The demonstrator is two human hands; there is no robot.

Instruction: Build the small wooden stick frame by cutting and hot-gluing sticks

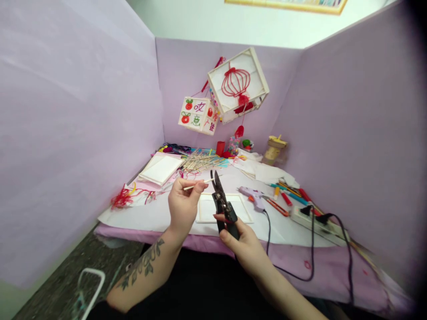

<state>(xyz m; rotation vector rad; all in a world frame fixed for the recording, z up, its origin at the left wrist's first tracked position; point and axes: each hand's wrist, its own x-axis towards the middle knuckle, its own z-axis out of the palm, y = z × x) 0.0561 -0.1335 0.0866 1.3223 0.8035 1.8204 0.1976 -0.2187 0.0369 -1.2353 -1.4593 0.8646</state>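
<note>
Between the fingertips of my left hand point(185, 200) is a thin pale wooden stick point(190, 187), its right end lying at the jaws of the cutters. My right hand point(242, 238) is closed round the dark handles of the cutters point(223, 200), whose blades point up and stand apart. Below the tools, a rectangular stick frame point(245, 209) with a white sheet inside lies flat on the white-covered table point(133, 220), partly hidden by the cutters and my hands.
A lilac glue gun point(255, 198), a red cutter knife point(276, 206), markers and a power strip point(318, 226) with black cables lie right. Loose sticks point(202, 161) and stacked white panels point(161, 169) are behind left. Two decorated box lanterns point(238, 84) hang ahead.
</note>
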